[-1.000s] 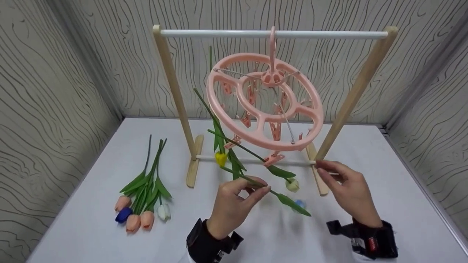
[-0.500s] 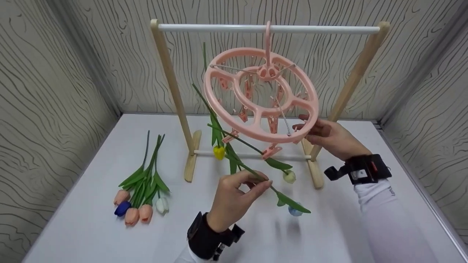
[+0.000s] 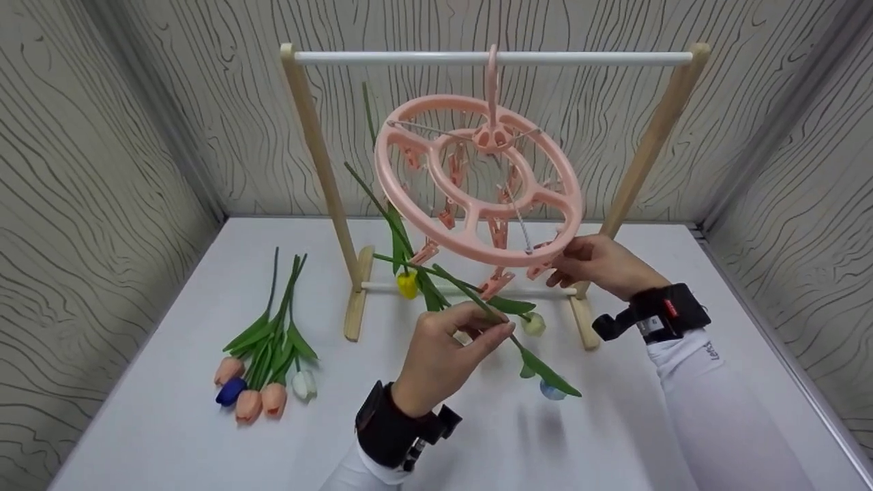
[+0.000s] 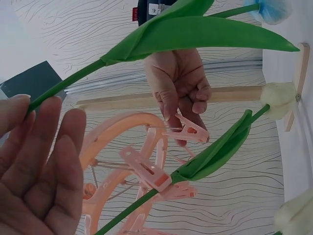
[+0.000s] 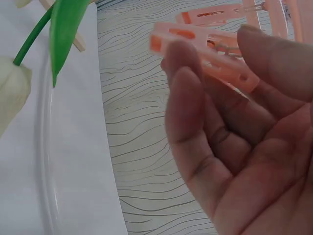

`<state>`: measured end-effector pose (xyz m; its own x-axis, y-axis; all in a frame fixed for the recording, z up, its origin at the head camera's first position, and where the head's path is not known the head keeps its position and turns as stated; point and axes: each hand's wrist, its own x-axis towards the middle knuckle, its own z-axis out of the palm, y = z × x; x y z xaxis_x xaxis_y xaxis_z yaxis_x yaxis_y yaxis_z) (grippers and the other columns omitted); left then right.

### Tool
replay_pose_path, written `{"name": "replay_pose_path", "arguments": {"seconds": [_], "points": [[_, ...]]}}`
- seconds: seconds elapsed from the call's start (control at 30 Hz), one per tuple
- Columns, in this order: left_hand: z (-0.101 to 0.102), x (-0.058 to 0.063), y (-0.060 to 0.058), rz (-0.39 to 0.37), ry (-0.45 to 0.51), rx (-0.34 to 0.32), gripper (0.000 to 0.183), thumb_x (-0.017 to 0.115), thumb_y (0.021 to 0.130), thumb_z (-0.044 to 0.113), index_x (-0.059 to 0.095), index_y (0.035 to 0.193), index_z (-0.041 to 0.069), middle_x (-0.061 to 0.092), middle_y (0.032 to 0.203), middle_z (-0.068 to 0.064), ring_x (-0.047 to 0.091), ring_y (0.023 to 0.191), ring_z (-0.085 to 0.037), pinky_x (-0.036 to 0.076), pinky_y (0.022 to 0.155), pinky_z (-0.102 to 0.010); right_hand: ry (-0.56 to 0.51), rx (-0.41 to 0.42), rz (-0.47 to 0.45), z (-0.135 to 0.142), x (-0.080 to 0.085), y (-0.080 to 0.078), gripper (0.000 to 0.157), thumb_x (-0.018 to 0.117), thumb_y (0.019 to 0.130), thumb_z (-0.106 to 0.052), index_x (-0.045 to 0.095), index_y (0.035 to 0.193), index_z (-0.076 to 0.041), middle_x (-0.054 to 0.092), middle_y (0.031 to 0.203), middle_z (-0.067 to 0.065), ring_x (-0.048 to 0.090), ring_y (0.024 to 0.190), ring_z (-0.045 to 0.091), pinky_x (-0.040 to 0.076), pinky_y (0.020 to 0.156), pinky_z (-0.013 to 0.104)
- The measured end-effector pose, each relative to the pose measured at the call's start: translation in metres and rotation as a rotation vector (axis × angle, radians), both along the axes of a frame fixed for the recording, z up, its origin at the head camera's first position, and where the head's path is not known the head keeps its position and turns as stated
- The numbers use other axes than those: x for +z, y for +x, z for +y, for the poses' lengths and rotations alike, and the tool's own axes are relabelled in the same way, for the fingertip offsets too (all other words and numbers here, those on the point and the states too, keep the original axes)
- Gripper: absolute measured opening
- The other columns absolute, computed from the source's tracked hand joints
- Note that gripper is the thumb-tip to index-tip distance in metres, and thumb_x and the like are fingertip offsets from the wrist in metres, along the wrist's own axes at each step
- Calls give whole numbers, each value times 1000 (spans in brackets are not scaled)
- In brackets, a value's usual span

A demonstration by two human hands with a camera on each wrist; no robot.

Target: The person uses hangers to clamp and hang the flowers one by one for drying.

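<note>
My left hand [image 3: 447, 358] pinches the green stem of a blue artificial tulip [image 3: 552, 389] between thumb and fingers; its leaf points down right. My right hand [image 3: 607, 266] is at the right front rim of a round pink clip hanger [image 3: 470, 249]. Its curled fingers and thumb hold a pink clothespin [image 5: 205, 49] hanging from that rim. Another clothespin [image 4: 146, 169] grips the stem of a cream tulip [image 3: 534, 324], which hangs just behind the blue one. To the left, a yellow tulip [image 3: 407, 284] hangs head down near the hanger.
The hanger hooks over the white bar [image 3: 409, 58] of a wooden stand [image 3: 320, 164]. At the left of the white table [image 3: 170, 423] lie several tulips, including a peach tulip [image 3: 249, 407], a dark blue tulip [image 3: 230, 392] and a white tulip [image 3: 304, 385].
My right hand has moved from beside the stand's right foot up and left to the hanger's rim clothespin. My left hand has lifted slightly, still pinching the blue tulip's stem.
</note>
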<state>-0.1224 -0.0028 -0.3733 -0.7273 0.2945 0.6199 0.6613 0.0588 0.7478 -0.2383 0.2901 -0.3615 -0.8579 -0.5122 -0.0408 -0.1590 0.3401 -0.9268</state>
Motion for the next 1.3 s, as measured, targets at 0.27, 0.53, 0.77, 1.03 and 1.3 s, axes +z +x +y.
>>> {"name": "replay_pose_path", "arguments": {"seconds": [0.27,0.53,0.77,1.03,1.3], "points": [[1,-1,-4,14,8,-6,18,72,92,24,74,96,6,74,88,5,66,71,-7,56,64,-25,1,-98,62,4,-3,11,33,65,98,-17,63,127,-1,72,108,16,70,94,29,57,82,36],[-2,-4,-5,-13,19,13,21,73,92,24,75,98,4,74,88,5,66,70,-8,56,65,-27,18,-258,184,-1,-9,21,28,73,92,-21,71,113,-3,73,103,9,69,95,20,55,81,30],[-3,-9,-7,1,27,37,19,72,92,25,75,97,6,73,87,6,66,72,-8,55,64,-27,-154,-345,266,-5,-17,29,26,75,90,-14,70,110,1,72,109,10,68,98,21,55,84,29],[-3,-16,-10,-4,62,64,15,73,92,22,75,96,8,73,86,7,66,71,-9,56,63,-28,-286,-404,173,-18,-17,44,53,76,89,-14,55,136,0,71,113,10,69,103,21,55,85,32],[3,-19,-15,13,82,149,13,73,92,22,74,94,9,73,85,7,67,70,-9,56,62,-28,-223,-351,181,-33,-11,65,40,75,89,-13,65,127,-3,68,113,16,67,103,27,54,88,33]]}}
